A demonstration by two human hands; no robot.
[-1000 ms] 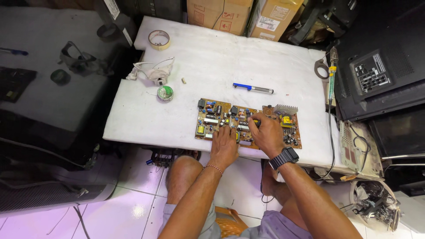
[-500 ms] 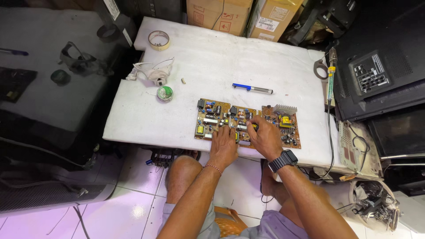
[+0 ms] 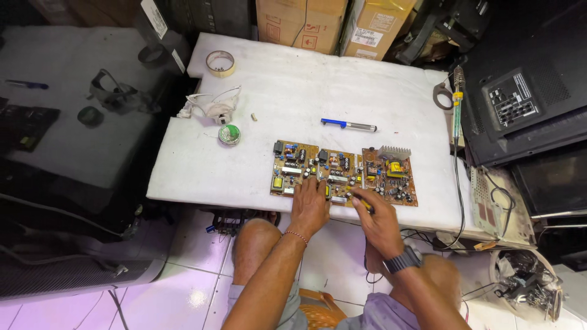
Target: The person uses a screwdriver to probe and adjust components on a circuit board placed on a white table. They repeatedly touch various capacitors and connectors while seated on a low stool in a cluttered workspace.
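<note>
A brown circuit board (image 3: 379,171) crowded with components lies on the white padded table (image 3: 293,91), close to its near edge. My left hand (image 3: 310,205), with a red thread at the wrist, rests flat on the board's near edge, fingers spread over the middle components. My right hand (image 3: 379,221), with a dark watch on the wrist, sits just off the near edge. It pinches a small yellow-handled tool (image 3: 362,201) whose tip touches the board's lower middle. What kind of tool it is I cannot tell.
A blue and silver pen-shaped tool (image 3: 348,125) lies behind the board. A green solder reel (image 3: 229,134), a white cable bundle (image 3: 214,110) and a tape roll (image 3: 220,62) sit left. A soldering iron (image 3: 455,101) lies at the right edge beside black television backs (image 3: 520,104). Cardboard boxes (image 3: 299,24) stand behind.
My right hand has drawn back from the top of the board to its near edge, and the yellow tool now shows in its fingers. My left hand has stayed put.
</note>
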